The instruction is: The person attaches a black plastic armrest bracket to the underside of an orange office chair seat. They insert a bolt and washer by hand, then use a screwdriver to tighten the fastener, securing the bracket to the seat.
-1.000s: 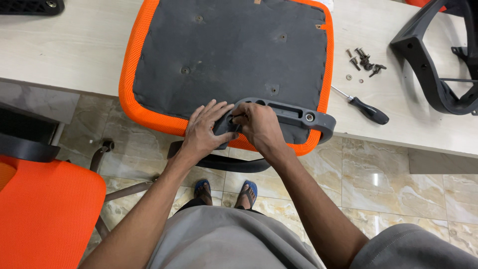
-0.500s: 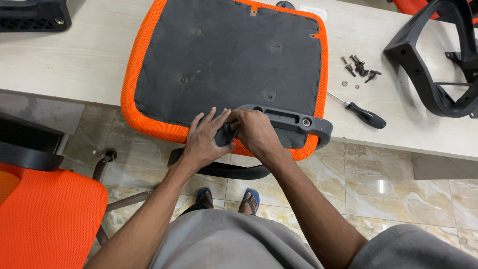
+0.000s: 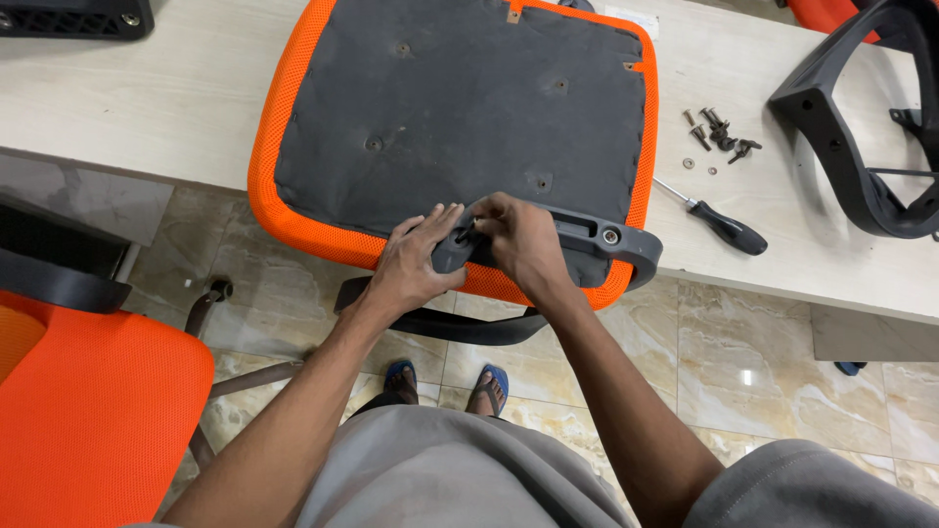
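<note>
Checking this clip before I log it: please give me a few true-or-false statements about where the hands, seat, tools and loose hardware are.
1. Both hands rest on the dark grey plastic armrest bracket at the seat's near edge. True: left hand and right hand meet at its left end.
2. The orange mesh seat cushion lies with its black underside up. True.
3. The black-handled screwdriver is in the right hand. False: it lies on the pale wooden table, right of the seat.
4. The loose black screws sit on the seat's underside. False: they lie on the table, beyond the screwdriver.
</note>
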